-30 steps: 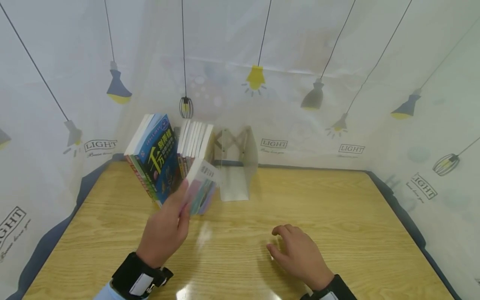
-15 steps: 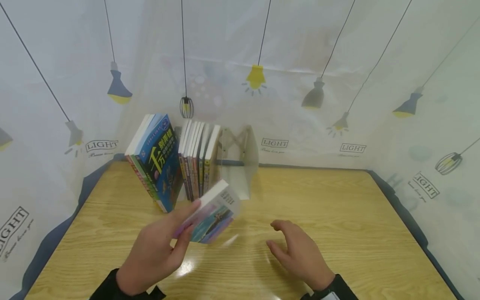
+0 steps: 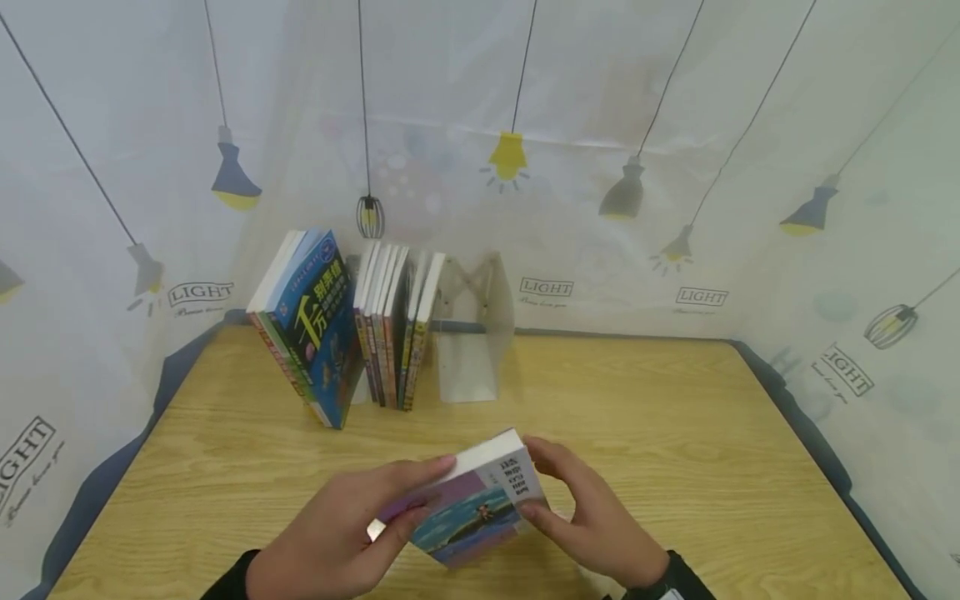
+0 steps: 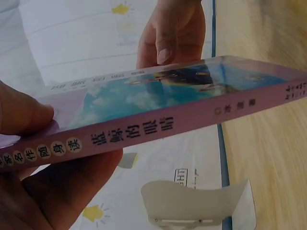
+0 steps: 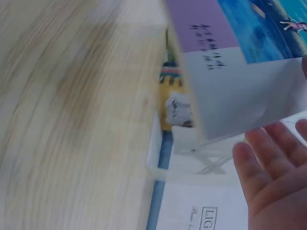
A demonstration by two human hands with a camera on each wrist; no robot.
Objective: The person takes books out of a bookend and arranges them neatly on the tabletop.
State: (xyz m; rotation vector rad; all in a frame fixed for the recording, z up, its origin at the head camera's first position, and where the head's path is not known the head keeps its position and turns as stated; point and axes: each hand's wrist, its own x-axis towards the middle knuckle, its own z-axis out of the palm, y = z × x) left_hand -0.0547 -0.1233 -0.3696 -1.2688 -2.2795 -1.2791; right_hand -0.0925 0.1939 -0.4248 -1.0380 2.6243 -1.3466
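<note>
My left hand [image 3: 337, 521] grips a small paperback book [image 3: 476, 517], thumb on its cover and fingers on the other side. The cover is purple and white with a blue sea picture, and a pink spine with dark lettering faces the left wrist view. At the book's right end is my right hand [image 3: 596, 517], its thumb over the cover's edge and its fingers behind. In the right wrist view the fingers [image 5: 268, 158] of this hand reach past the white end of the book. The book is held tilted above the wooden table [image 3: 675, 433].
Several thin books [image 3: 390, 325] stand in a row at the back. To their left lean larger books, with a blue-covered one [image 3: 318, 333] in front. A white metal bookend [image 3: 468, 367] stands right of the row. Behind the table hangs a lamp-patterned cloth [image 3: 585, 225].
My left hand has brought the book away from the standing row, toward me and to the right. The right hand has stayed near its place and now takes the book's right end.
</note>
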